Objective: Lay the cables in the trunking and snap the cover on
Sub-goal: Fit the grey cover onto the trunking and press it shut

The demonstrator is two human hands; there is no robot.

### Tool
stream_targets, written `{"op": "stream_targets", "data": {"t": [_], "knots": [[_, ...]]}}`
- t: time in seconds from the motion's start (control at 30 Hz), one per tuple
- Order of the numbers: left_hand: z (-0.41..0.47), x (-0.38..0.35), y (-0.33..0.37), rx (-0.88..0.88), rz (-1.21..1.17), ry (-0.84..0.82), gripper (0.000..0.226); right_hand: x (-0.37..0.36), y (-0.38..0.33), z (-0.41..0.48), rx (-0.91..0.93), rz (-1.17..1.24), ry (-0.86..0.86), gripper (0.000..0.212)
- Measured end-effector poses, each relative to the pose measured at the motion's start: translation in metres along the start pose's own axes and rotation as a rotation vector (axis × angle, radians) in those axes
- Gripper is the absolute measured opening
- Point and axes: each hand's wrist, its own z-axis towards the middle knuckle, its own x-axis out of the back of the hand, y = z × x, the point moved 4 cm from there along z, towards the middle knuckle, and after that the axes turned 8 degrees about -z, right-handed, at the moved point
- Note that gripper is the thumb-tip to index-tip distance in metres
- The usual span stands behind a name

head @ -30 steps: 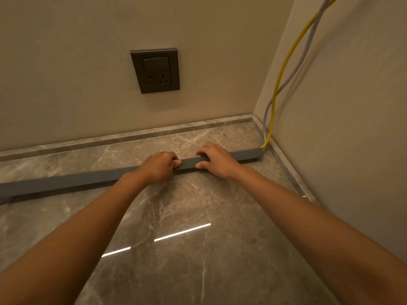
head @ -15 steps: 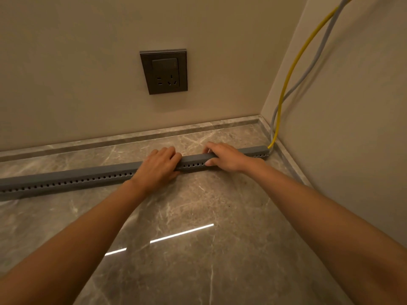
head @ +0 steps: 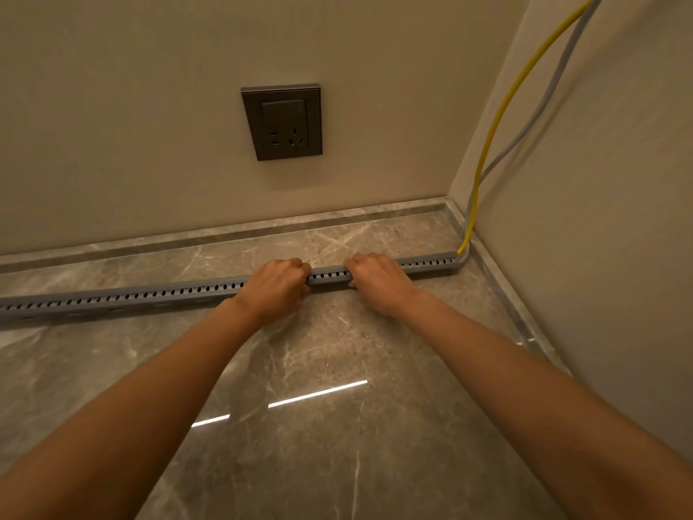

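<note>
A marble floor meets beige walls bearing one socket. One slotted trunking lies across it; two cables enter its right end. Left hand and right hand curl closed over it.

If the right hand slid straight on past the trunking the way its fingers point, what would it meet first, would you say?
The right hand points up and slightly left, across the trunking. Beyond lies bare floor, then most likely the stone skirting at the foot of the back wall; depth is hard to judge here.
</note>
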Motion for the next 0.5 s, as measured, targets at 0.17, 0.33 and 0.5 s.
{"op": "stream_targets", "data": {"t": [0.17, 0.33, 0.5], "knots": [[-0.006, 0.002, -0.002, 0.053, -0.067, 0.052, 0.023, 0.002, 0.006, 0.001, 0.013, 0.051, -0.019, 0.023], [-0.037, 0.012, -0.038, 0.205, -0.078, 0.054, 0.025, 0.006, 0.003, 0.005, 0.039, 0.045, -0.052, 0.024], [-0.065, 0.015, -0.07, 0.343, -0.013, 0.049, 0.029, 0.009, -0.032, 0.013, 0.077, 0.078, -0.002, 0.025]]}}
